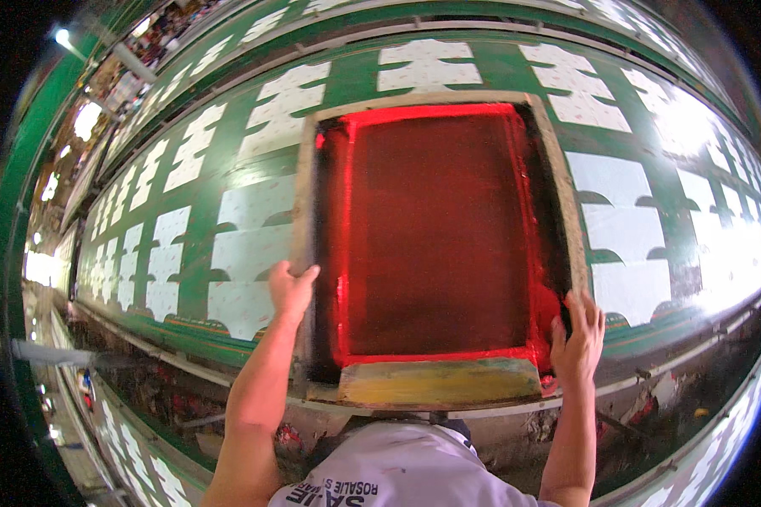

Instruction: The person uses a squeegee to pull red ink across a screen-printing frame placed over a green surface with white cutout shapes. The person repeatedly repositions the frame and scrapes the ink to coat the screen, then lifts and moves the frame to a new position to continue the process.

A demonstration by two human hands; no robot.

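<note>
A large screen-printing frame [560, 186] lies in front of me over a long green table. Its dark red mesh [440, 245] is bordered by bright wet red ink, thickest along the sides and near end. Along the frame's near end rests a flat, yellowish-brown squeegee [440, 382], which neither hand touches. My left hand [292, 291] grips the left rail, thumb toward the inside. Further down the right rail, my right hand [579, 338] is closed around the edge, its thumb on the inner side by the red ink. Some fingers are hidden beneath or behind the rails.
White cut fabric pieces [624, 237] lie in rows along the green table [197, 262], to both sides and beyond the frame. A metal rail [693, 344] runs along the table's near edge. Parallel tables with more pieces stand behind and at the lower corners.
</note>
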